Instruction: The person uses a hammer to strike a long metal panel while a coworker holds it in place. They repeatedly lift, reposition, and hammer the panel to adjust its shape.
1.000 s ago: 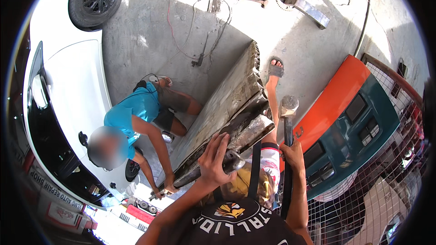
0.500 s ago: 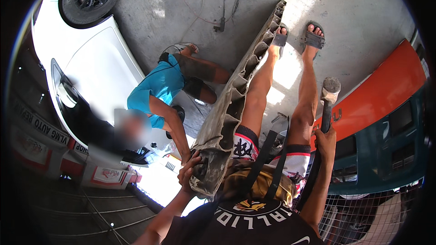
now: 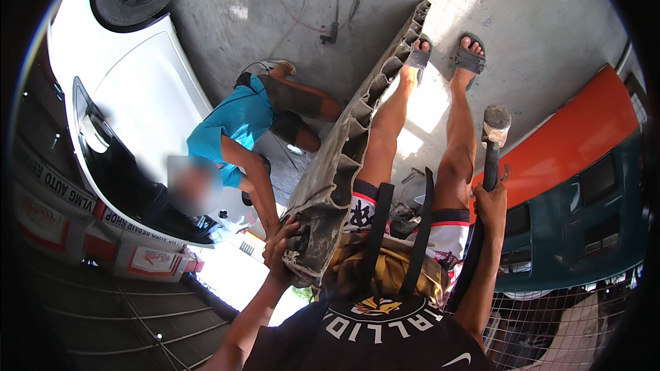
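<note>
A long grey wall of hollow blocks, its edge a row of open cells, runs from near my body away toward my feet. My left hand is closed on the wall's near end, with its fingers curled at the rough edge. In my right hand is a sledgehammer, held by its dark handle with the block-shaped head up and away from the wall. Across the wall, a co-worker in a blue shirt crouches, one arm reaching close to my left hand; that person's fingers are hard to make out.
A white car stands at the left. To the right is an orange and teal vehicle, with wire mesh below it. Cables and a dark tool lie on the concrete floor. Small metal pieces rest between my legs.
The view has shifted slightly. The co-worker's head and arm sit a little farther left and lower. My grip on the wall and the sledgehammer stays the same.
</note>
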`<state>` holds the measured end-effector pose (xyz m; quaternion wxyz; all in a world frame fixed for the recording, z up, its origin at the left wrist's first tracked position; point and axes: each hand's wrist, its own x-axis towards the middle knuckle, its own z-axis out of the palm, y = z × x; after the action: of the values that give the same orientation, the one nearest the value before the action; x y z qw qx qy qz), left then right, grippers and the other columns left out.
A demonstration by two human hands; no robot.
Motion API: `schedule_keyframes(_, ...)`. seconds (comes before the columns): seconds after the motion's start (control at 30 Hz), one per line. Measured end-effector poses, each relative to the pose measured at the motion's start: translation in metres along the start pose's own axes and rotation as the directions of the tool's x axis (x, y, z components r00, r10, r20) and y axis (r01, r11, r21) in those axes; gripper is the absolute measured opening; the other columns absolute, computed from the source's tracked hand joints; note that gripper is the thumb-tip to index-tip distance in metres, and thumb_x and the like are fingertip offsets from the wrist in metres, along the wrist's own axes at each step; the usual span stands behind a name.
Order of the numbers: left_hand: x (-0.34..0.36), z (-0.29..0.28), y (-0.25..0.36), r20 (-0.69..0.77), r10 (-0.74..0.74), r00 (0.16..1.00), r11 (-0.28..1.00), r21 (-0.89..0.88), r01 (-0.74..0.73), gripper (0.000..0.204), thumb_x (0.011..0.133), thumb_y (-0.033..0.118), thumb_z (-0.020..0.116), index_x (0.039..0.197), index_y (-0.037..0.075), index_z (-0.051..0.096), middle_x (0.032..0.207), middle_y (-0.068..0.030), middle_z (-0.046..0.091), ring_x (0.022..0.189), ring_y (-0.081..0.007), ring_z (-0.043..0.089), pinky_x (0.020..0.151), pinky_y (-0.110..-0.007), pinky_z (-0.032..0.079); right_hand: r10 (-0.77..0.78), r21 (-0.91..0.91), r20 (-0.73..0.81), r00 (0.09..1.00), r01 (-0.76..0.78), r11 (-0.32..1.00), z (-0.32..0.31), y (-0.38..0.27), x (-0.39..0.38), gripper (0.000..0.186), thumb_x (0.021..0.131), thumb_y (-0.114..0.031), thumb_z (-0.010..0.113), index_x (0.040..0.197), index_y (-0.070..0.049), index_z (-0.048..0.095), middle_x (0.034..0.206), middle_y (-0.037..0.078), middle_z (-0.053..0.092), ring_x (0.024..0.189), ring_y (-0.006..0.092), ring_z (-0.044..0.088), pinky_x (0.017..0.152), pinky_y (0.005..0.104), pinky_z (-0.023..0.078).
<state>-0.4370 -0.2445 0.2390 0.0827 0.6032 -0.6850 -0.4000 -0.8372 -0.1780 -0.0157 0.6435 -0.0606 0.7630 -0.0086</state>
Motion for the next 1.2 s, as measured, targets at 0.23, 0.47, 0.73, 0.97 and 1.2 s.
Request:
schedule_keyframes(0.23,0.025,-0.001,0.014,-0.004,0.047,0.999,0.992,0.120,-0.046,0.100,0.076,0.045,0.087,0.152,-0.004,0.044,0.140,-0.0274,0.061,0.121,-0.0455,0.066,0.102,-0.050,0.052,-0.188,0.008,0.006,0.982,0.188,0.982,-0.014,-0.010,-0.118,0.012,0.082,-0.011,0.064,0.082,0.000,0.059,0.059,0.002,0.057,0.047,0.0110,0.055,0.044,0.0302,0.045)
schedule_keyframes(0.47,-0.042,-0.003,-0.032,-0.205,-0.053,0.977,0.922,0.366,0.127,0.085,0.071,0.021,0.083,0.148,0.005,0.049,0.129,-0.0238,0.067,0.109,-0.0449,0.068,0.096,-0.050,0.054,-0.397,0.160,0.031,0.917,0.387,0.908,-0.009,-0.030,-0.325,0.011,0.081,-0.003,0.069,0.086,0.000,0.059,0.062,0.002,0.057,0.050,0.0099,0.054,0.048,0.0277,0.042)
schedule_keyframes(0.73,-0.027,-0.010,-0.055,-0.185,-0.189,0.964,0.967,0.133,0.215,0.074,0.070,0.010,0.074,0.142,0.017,0.058,0.102,-0.0212,0.075,0.097,-0.0425,0.072,0.088,-0.053,0.057,-0.627,0.222,0.260,0.734,0.586,0.779,0.032,-0.066,-0.445,0.030,0.094,-0.015,0.080,0.078,-0.006,0.056,0.057,-0.001,0.056,0.044,0.0081,0.052,0.041,0.0257,0.040)
schedule_keyframes(0.97,-0.034,-0.006,-0.062,-0.206,-0.179,0.962,0.969,0.135,0.209,0.065,0.071,0.006,0.073,0.136,0.010,0.064,0.099,-0.0228,0.074,0.096,-0.0419,0.071,0.084,-0.052,0.056,-0.717,-0.048,0.380,0.584,0.787,0.616,0.056,-0.106,-0.349,0.031,0.092,-0.010,0.078,0.076,-0.006,0.052,0.057,0.000,0.053,0.044,0.0086,0.051,0.040,0.0272,0.040)
schedule_keyframes(1.2,-0.043,-0.016,-0.058,-0.216,-0.200,0.956,0.968,0.104,0.226,0.068,0.065,0.002,0.067,0.132,0.010,0.066,0.095,-0.0214,0.075,0.090,-0.0417,0.072,0.082,-0.052,0.058,-0.701,-0.005,0.382,0.602,0.760,0.650,0.084,-0.120,-0.341,0.017,0.087,0.000,0.070,0.082,-0.003,0.054,0.059,0.004,0.056,0.044,0.0119,0.055,0.041,0.0272,0.043)
